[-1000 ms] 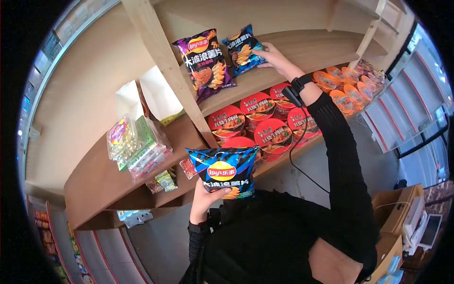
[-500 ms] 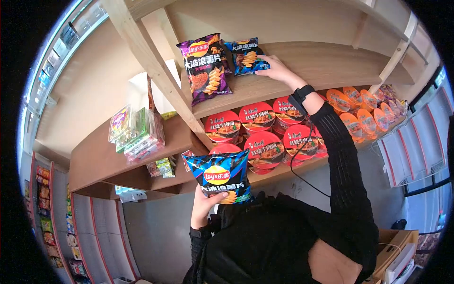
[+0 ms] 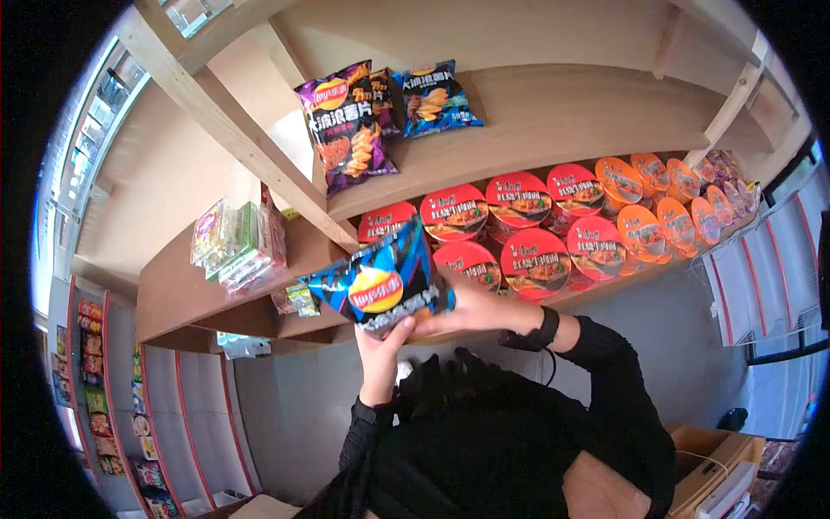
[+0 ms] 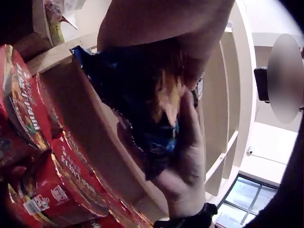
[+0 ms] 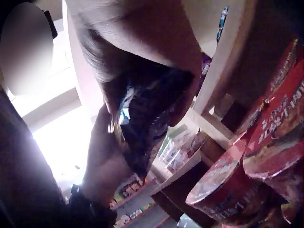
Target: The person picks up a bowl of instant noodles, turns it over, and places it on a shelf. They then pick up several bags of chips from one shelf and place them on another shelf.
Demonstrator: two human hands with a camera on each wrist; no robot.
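Note:
A blue-and-black bag of Lay's potato chips [image 3: 372, 285] is tilted in front of the body, held between both hands. My left hand [image 3: 380, 359] grips its lower edge, thumb on the front. At its right side, my right hand [image 3: 480, 307] holds the bag with the thumb close to the left thumb. Both wrist views show the chip bag [image 4: 128, 90] dark and blurred between the hands. On the upper shelf [image 3: 553, 112], another blue chip bag [image 3: 435, 99] leans beside a purple chip bag [image 3: 346, 134], with a second purple one partly hidden behind.
Red instant noodle cups [image 3: 536, 264] and orange cups [image 3: 644, 229] fill the shelf below. A wooden post [image 3: 251, 143] divides the shelving. On the brown left shelf [image 3: 164, 298] sit packaged snacks [image 3: 242, 246]. A cardboard box [image 3: 705, 458] stands at the lower right.
My right hand has let go of the blue bag on the shelf and come down to the held bag. That held bag has tilted. The shelf bag stays beside the purple ones.

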